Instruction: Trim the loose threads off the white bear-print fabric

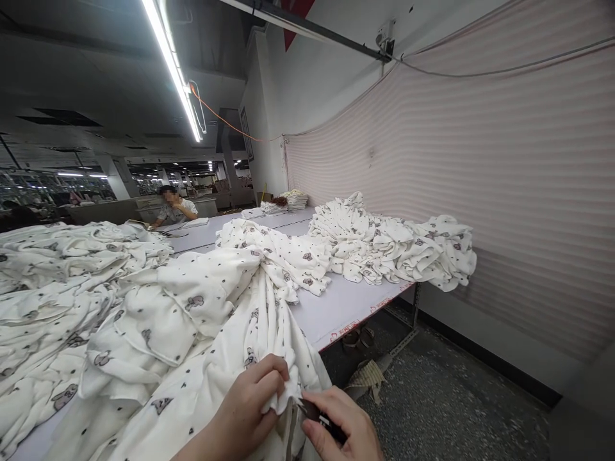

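White cloth (pixel 202 301) printed with small grey animals and dark dots lies bunched over the table's near edge. My left hand (pixel 254 400) is closed on a gathered fold of it, fingers curled over the edge. Just to the right, my right hand (pixel 343 422) grips a pair of thread snips (pixel 314 413) with dark handles. Their pointed metal tip touches or nearly touches the cloth beside my left fingers. My palm hides most of the snips, so whether the blades are apart is unclear.
More of the printed cloth is heaped on the left (pixel 62 269) and at the table's right edge (pixel 384 240). Folded stacks (pixel 293 200) stand at the far end of the white table (pixel 331 310). A person (pixel 175 208) sits beyond. A striped curtain (pixel 480 147) lines the right wall.
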`<act>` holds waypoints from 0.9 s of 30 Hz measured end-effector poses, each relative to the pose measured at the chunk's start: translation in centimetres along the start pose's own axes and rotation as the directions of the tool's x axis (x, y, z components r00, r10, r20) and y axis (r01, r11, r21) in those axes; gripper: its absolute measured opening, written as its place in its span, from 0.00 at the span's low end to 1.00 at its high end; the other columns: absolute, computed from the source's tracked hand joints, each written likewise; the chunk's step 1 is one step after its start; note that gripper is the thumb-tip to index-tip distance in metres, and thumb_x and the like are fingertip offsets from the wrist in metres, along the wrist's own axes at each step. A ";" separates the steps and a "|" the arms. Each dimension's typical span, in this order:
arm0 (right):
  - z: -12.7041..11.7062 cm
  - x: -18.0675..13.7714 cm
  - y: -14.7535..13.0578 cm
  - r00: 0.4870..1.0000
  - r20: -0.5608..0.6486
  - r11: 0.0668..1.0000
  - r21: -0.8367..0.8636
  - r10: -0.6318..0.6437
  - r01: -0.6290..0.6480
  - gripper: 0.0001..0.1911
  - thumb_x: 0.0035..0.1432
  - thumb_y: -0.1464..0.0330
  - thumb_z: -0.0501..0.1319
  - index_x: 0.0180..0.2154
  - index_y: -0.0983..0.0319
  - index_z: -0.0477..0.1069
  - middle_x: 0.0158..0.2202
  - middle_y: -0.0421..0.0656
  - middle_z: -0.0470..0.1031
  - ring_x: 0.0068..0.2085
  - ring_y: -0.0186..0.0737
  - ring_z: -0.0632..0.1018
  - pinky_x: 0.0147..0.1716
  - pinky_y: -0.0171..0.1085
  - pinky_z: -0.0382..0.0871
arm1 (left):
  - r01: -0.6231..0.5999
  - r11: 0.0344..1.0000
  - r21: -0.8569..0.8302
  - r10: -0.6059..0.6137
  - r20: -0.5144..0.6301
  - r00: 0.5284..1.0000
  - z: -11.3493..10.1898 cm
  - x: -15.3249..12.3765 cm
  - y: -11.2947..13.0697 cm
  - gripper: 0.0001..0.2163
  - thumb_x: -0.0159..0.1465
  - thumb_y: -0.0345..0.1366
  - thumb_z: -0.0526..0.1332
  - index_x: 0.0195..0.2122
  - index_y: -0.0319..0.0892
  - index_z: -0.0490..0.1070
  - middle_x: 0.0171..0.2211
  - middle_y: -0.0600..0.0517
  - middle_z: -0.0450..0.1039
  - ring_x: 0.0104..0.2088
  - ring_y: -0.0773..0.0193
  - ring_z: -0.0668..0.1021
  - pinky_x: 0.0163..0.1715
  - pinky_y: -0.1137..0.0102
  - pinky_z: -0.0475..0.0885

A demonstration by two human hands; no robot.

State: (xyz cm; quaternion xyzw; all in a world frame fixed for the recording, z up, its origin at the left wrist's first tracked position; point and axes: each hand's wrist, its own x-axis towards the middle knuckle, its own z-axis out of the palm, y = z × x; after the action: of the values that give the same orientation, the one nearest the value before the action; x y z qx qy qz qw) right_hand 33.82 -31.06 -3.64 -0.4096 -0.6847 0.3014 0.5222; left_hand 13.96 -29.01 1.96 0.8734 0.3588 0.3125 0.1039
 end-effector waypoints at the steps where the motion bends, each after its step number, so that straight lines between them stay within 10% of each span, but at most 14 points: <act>1: 0.0 0.3 -0.2 1.000 0.018 1.000 0.001 -0.005 0.005 0.13 0.54 0.59 0.63 0.42 0.49 0.79 0.34 0.41 0.80 0.31 0.42 0.79 0.34 0.34 0.72 | 0.001 1.000 -0.003 -0.001 0.000 1.000 0.0 0.0 0.0 0.12 0.53 0.20 0.50 0.30 0.45 0.54 0.37 0.50 0.66 0.34 0.62 0.72 0.33 0.70 0.67; 15: 3.0 -1.4 0.7 0.958 -0.268 0.981 -0.136 0.100 -0.140 0.16 0.48 0.57 0.66 0.40 0.53 0.75 0.33 0.43 0.78 0.29 0.45 0.77 0.27 0.34 0.70 | 0.156 0.979 -0.132 -0.153 0.027 0.988 -0.2 1.3 0.9 0.07 0.57 0.26 0.53 0.27 0.45 0.57 0.35 0.49 0.71 0.35 0.61 0.73 0.35 0.70 0.68; 24: 3.2 3.1 1.8 0.943 -0.293 0.986 0.097 0.156 -0.133 0.10 0.57 0.61 0.59 0.31 0.60 0.70 0.26 0.41 0.74 0.29 0.40 0.76 0.30 0.32 0.71 | 0.697 0.608 -0.381 -0.664 0.238 0.709 -1.7 3.1 0.7 0.16 0.58 0.49 0.60 0.36 0.41 0.72 0.34 0.52 0.74 0.40 0.55 0.74 0.40 0.68 0.68; 27: 3.8 2.6 1.3 0.933 -0.355 0.998 0.016 0.064 -0.062 0.12 0.58 0.57 0.59 0.36 0.58 0.72 0.29 0.43 0.76 0.25 0.37 0.74 0.27 0.31 0.69 | 0.676 0.567 -0.471 -0.656 0.238 0.716 -0.9 2.9 0.3 0.16 0.58 0.51 0.60 0.34 0.41 0.71 0.31 0.53 0.74 0.38 0.56 0.74 0.39 0.68 0.69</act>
State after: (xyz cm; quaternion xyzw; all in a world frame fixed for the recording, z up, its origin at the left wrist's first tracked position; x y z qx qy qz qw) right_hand 30.13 -28.10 -4.55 -0.4779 -0.5651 0.2405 0.6280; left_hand 15.17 -27.26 4.20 0.6150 0.5586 0.3201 0.4553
